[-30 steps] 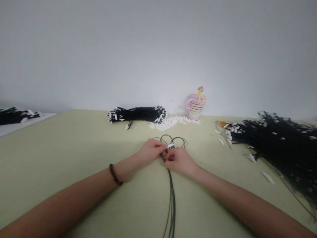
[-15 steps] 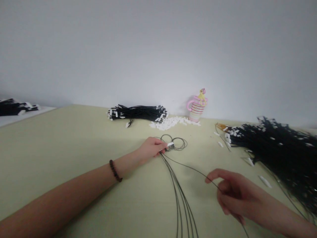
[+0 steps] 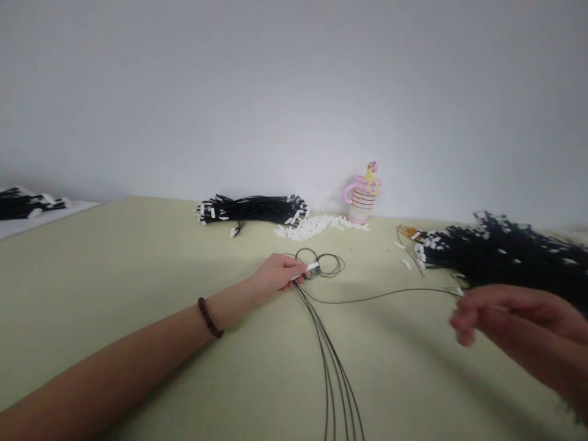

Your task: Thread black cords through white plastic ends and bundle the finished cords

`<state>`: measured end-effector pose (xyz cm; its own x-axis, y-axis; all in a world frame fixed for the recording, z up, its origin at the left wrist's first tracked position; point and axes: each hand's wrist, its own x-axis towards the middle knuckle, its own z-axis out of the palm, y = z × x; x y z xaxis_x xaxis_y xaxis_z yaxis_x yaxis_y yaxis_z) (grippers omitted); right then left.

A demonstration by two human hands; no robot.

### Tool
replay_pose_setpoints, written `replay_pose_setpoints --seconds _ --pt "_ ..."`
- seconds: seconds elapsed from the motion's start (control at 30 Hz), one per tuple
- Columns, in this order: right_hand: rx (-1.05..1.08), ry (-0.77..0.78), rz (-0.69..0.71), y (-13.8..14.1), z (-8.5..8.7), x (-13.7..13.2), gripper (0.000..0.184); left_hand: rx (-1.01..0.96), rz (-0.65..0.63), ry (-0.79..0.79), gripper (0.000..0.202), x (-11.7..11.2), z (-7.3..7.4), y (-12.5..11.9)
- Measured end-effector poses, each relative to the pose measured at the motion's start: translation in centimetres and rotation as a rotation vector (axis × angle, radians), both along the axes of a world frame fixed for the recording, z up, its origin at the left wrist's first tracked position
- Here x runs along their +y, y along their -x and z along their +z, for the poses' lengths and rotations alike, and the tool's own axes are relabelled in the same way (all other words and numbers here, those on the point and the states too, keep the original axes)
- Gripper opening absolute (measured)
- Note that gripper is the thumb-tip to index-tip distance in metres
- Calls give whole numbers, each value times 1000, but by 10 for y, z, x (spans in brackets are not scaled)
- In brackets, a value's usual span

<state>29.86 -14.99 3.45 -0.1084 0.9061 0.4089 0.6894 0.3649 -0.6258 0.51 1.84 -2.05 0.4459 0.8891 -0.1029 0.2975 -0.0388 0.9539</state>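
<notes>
My left hand [image 3: 280, 271] pinches a bunch of thin black wires [image 3: 324, 337] together with a small white sleeve-like piece [image 3: 313, 266], flat against the table. Beyond the fingers, the wires form round loops [image 3: 343, 264]; several loose strands hang toward the near edge. One single black wire [image 3: 390, 293] curves away from the bunch to the right. It leads to my right hand [image 3: 519, 318], which is raised, blurred, with fingers curled together at the wire's far end. The fingertips' exact grip on it is partly hidden.
A tied black wire bundle [image 3: 255, 210] lies at the back, beside scattered small white pieces [image 3: 307, 228] and a striped pink mug [image 3: 361, 204]. A large heap of black wires with white ends [image 3: 505, 248] fills the right side. Another bundle [image 3: 25, 205] sits far left.
My right hand has moved right and slightly up, drawing the single wire out sideways from the other strands. My left hand keeps its hold in nearly the same place.
</notes>
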Motion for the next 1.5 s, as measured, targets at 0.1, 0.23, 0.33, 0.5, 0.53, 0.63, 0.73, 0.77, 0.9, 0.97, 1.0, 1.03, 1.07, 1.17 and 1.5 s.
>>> replay_pose_setpoints --seconds 0.1,0.23,0.33,0.5,0.53,0.63,0.73,0.77,0.9,0.97,1.0,1.03,1.07,1.17,1.5 --pt "-250 -35 37 20 -2 24 23 -27 -12 -2 36 2 -3 1" --pt "-601 -153 27 19 -6 45 26 -78 -30 27 36 8 -8 3" --pt "-578 -99 46 10 -4 54 27 -113 -13 74 35 11 -9 3" --pt "-172 109 -37 13 -6 72 40 -125 46 70 32 10 -9 2" --pt "-56 149 -37 17 -8 75 46 -128 52 72 31 10 -9 2" --pt "140 239 53 32 -13 85 42 -149 76 111 30 12 -10 4" --pt "16 203 123 48 -17 93 25 -181 96 158 29 16 -10 6" --pt "-64 164 141 54 -17 95 23 -183 99 166 29 17 -9 7" --pt "-321 59 288 79 -20 104 21 -180 87 202 29 15 -7 6" --pt "-427 29 319 91 -22 108 21 -175 68 222 28 11 -6 4" --pt "-473 10 297 97 -23 110 20 -173 53 226 28 9 -5 3" --pt "-509 -5 260 103 -23 111 20 -170 41 223 28 7 -5 2" --pt "-529 -10 218 107 -24 112 19 -171 33 213 27 6 -5 1" --pt "-552 3 115 115 -24 115 17 -185 35 185 28 5 -7 0" --pt "-476 -241 -22 120 -48 119 18 -352 147 170 26 12 -17 1"
